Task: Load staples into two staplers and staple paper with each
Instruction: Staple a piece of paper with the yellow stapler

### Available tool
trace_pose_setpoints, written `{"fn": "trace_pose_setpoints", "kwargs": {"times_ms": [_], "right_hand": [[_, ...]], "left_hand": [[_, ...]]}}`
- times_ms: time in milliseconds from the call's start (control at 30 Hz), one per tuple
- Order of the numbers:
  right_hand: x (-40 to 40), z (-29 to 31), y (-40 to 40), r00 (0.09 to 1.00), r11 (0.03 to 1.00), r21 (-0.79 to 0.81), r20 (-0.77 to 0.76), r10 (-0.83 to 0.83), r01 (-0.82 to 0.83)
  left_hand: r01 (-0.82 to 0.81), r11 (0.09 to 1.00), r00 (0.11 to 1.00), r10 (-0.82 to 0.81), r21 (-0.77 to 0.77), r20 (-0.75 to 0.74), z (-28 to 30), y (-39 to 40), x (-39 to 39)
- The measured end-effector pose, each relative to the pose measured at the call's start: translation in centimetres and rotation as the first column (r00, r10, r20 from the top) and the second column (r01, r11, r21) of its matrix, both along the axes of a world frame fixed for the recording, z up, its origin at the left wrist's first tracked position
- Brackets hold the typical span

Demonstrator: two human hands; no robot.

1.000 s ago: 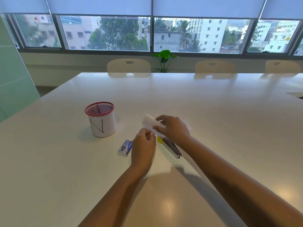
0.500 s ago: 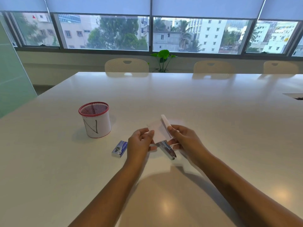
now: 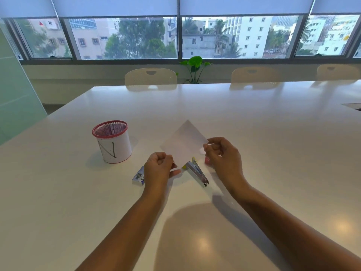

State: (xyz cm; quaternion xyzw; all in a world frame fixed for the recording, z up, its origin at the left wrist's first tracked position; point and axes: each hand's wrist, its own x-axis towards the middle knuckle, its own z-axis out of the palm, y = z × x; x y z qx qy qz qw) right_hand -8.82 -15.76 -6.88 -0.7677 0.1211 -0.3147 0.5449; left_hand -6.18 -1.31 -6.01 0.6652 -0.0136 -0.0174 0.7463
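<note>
A small white sheet of paper (image 3: pixel 184 142) is held up above the table, tilted like a diamond. My left hand (image 3: pixel 159 169) pinches its lower left corner and my right hand (image 3: pixel 222 155) pinches its right corner. Under the paper a silver stapler with yellow trim (image 3: pixel 197 172) lies on the white table (image 3: pixel 254 133). A small pink object (image 3: pixel 207 159) shows just behind my right hand; I cannot tell what it is. A blue staple box (image 3: pixel 138 177) lies to the left of my left hand, partly hidden by it.
A white pen cup with a red mesh rim (image 3: pixel 112 141) stands to the left of the hands. Three cream chairs (image 3: pixel 150 77) line the table's far edge, with a green plant (image 3: pixel 195 67) at the window. A slot (image 3: pixel 351 106) is in the table at far right.
The folded paper has been opened out flat and lifted between both hands. My right hand moved right and away from the stapler, which now lies uncovered.
</note>
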Motion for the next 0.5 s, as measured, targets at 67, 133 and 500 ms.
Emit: {"fn": "trace_pose_setpoints", "kwargs": {"times_ms": [67, 133, 500], "right_hand": [[-0.10, 0.11, -0.22, 1.000, 1.000, 0.010, 0.006, -0.016, 0.016], [-0.17, 0.07, -0.23, 1.000, 1.000, -0.018, 0.009, -0.014, 0.014], [-0.30, -0.07, 0.61, 0.998, 0.997, 0.069, -0.035, 0.045, -0.042]], "left_hand": [[0.008, 1.000, 1.000, -0.008, -0.006, -0.010, -0.02, -0.03, 0.01], [0.007, 1.000, 1.000, -0.007, 0.008, -0.009, -0.09, -0.08, 0.06], [0.130, 0.990, 0.991, -0.132, -0.050, -0.037, -0.47, -0.11, -0.01]]}}
